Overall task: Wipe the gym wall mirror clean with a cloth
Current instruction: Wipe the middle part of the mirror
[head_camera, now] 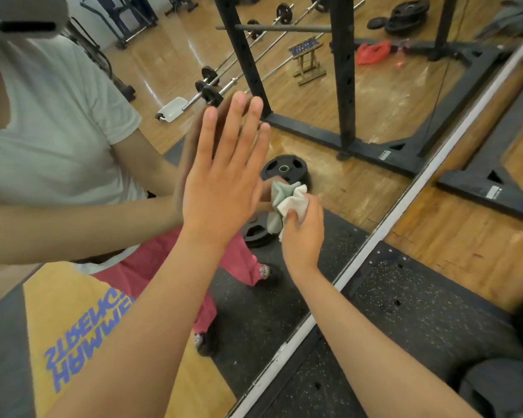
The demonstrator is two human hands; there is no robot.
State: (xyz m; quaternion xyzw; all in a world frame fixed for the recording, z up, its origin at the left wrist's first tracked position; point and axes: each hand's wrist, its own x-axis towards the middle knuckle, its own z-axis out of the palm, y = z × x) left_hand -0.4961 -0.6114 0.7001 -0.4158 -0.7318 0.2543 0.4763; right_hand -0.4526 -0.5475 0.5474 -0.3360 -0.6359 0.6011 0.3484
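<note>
Right hand (302,233) first: fingers curled tight round the cloth (287,200), a pale bunched wad with its folds spilling out above the knuckles, and it meets its own reflection right at the glass, so the cloth is up against the mirror (375,95). How much fabric actually lies flat on the surface is hard to judge from this angle. Just beside it on the left, the left hand (221,188) is spread wide, fingers straight and gripping nothing, palm planted on the mirror with its reflected twin touching fingertip to fingertip. That palm closes off the cloth's left side. Above and to the right there is open glass, showing a reflected weight plate (284,171) and a black power rack (341,70) on the wooden floor. Out to the right runs the boundary: a white strip (405,203) cutting diagonally across the view, marking the mirror's edge. The cloth sits well apart from that strip, with bare glass between them. Beyond the strip lies speckled black rubber mat (420,297), and further out, wooden floor (465,236).
</note>
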